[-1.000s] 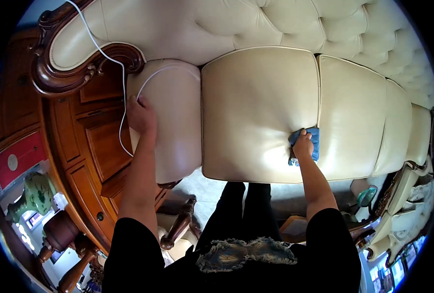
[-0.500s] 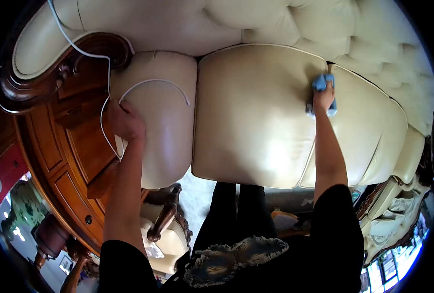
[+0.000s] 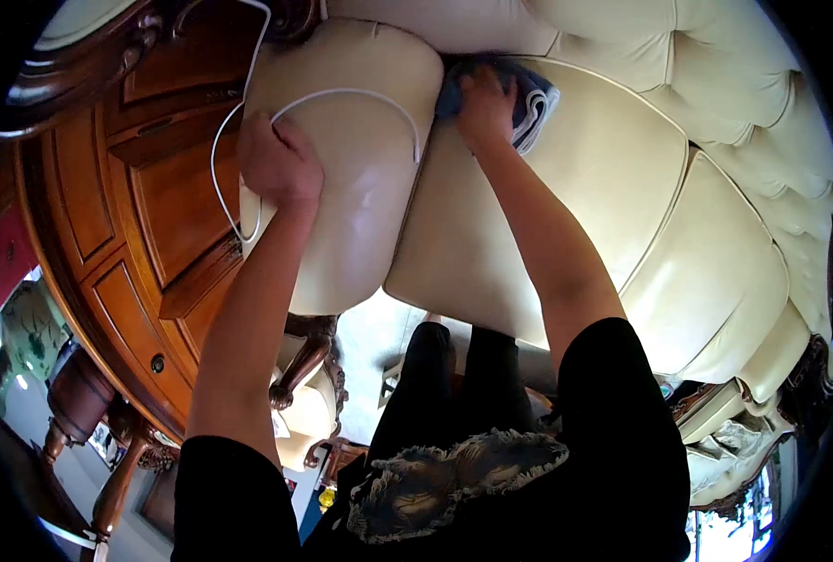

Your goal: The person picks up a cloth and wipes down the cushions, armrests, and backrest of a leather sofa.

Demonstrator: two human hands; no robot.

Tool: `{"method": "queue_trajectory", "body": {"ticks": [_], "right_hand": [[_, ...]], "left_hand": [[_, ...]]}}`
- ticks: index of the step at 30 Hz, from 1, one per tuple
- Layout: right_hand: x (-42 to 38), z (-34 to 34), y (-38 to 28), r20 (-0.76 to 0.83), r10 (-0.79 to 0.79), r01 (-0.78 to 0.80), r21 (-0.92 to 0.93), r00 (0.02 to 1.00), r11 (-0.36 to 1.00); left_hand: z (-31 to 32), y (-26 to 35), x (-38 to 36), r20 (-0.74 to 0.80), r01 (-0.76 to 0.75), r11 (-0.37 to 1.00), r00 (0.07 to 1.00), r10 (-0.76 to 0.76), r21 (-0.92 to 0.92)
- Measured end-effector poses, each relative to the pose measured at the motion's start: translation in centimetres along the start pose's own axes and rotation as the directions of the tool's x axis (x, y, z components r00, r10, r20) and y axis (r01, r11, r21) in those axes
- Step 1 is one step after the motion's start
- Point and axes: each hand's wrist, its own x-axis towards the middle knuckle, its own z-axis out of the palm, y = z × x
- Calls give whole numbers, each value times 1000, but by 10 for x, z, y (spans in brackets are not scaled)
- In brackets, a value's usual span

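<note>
My left hand [image 3: 280,167] is closed in a fist around a white cable [image 3: 351,91], above the sofa's left armrest side. One end of the cable curves over the cream arm pad [image 3: 360,187], while the rest loops down by the wooden cabinet side. At the back left corner of the cream seat cushion [image 3: 575,178], my right hand [image 3: 487,105] presses on a folded blue cloth [image 3: 535,105] with a white-striped edge. Its fingers are bent over the cloth, close to the seam with the arm pad.
A tufted cream backrest [image 3: 716,84] runs along the far side. Brown wooden panelling [image 3: 168,206] stands at the left. Below it are a carved wooden leg [image 3: 306,363] and another cream seat. More carved cream furniture [image 3: 735,450] shows at the lower right.
My right hand has moved the blue cloth left, from the seam at the right of the seat cushion to its back left corner. My left hand keeps hold of the cable. The view has shifted.
</note>
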Motion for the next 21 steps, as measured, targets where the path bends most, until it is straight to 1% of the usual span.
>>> {"method": "queue_trajectory", "body": {"ticks": [1,2,3,4,6,8,11,13,14,15,16,18,19,20,21], "right_hand": [[-10,12,-1,7,-140,141,-29,990,990],[-18,22,-1,16,-279,279,-58,960,959],[-32,26,-2,-46,-293,293,-19,955,956],[-49,27,-7,-43,-295,295,-15,954,955],[-85,30,-15,101,-344,354,-98,933,930],[-131,59,-29,259,-348,395,-161,901,905],[-204,98,-51,214,-381,416,-156,900,896],[-245,104,-67,306,-373,412,-73,876,908],[-266,103,-72,346,-399,444,-58,849,894],[-286,101,-78,384,-422,473,-45,821,880],[-323,145,-80,323,-382,334,196,866,922],[-372,153,-84,280,-534,473,259,798,842],[-398,150,-97,342,-418,284,377,842,882],[-419,154,-100,544,-451,233,423,707,876],[-439,158,-103,714,-458,167,442,529,882]], "left_hand": [[0,1,2,17,10,1000,1000,-10,-17],[0,2,3,20,8,1000,1000,-7,-14],[0,1,3,30,13,1000,999,-13,-9],[-1,0,2,40,19,1000,999,-19,-4],[-2,0,3,19,5,999,1000,-4,-33],[1,-4,0,4,-14,998,1000,14,-68],[11,-12,-2,-18,-35,999,999,35,-27],[12,-14,-2,-68,-61,998,996,61,0],[10,-13,-4,-67,-69,998,995,68,-3],[8,-10,-3,-59,-34,999,998,34,3],[6,-7,-3,-51,0,1000,999,0,7],[3,-5,-1,-27,4,1000,1000,-3,5],[2,-6,-2,-1,13,1000,1000,-13,12],[3,-6,-4,-1,7,1000,1000,-7,10],[6,-7,-5,-54,-3,1000,999,3,6]]}}
